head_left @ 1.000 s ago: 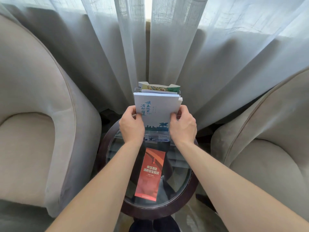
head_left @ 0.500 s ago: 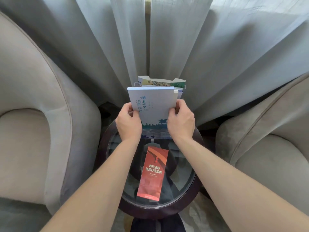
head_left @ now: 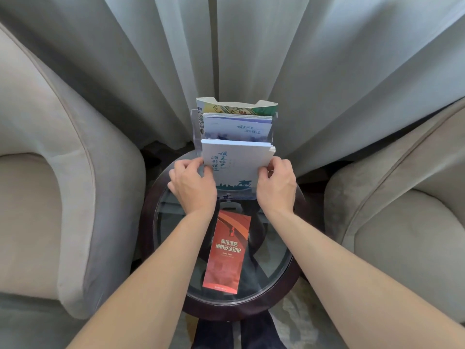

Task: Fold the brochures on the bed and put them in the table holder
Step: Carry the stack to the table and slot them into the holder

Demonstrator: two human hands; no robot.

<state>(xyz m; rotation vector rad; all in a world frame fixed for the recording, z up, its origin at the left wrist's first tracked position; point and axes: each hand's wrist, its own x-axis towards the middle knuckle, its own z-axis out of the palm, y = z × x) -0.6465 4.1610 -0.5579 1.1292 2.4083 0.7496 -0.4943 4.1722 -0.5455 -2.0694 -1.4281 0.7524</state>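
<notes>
Brochures (head_left: pixel 236 167), a white stack with crisp edges, stand at frame centre in the front slot of the clear table holder (head_left: pixel 197 127). The left hand (head_left: pixel 193 187) and right hand (head_left: pixel 275 188) pinch its side edges, fingers curled close. A glossy red leaflet (head_left: pixel 226 250) lies flat on the round glass table (head_left: pixel 151 212) below.

Soft daylight filters through the sheer curtain (head_left: pixel 251 46) beyond the left hand (head_left: pixel 192 186) and right hand (head_left: pixel 276 186), brightest at 1 narrow gap above them. Light is even, without glare. Deep shadow pools below the hands beneath the glass table (head_left: pixel 281 248). Wide-angle distortion bends the armchairs (head_left: pixel 63 197) outward. Focus is sharp at the hands, softer toward the edges.
</notes>
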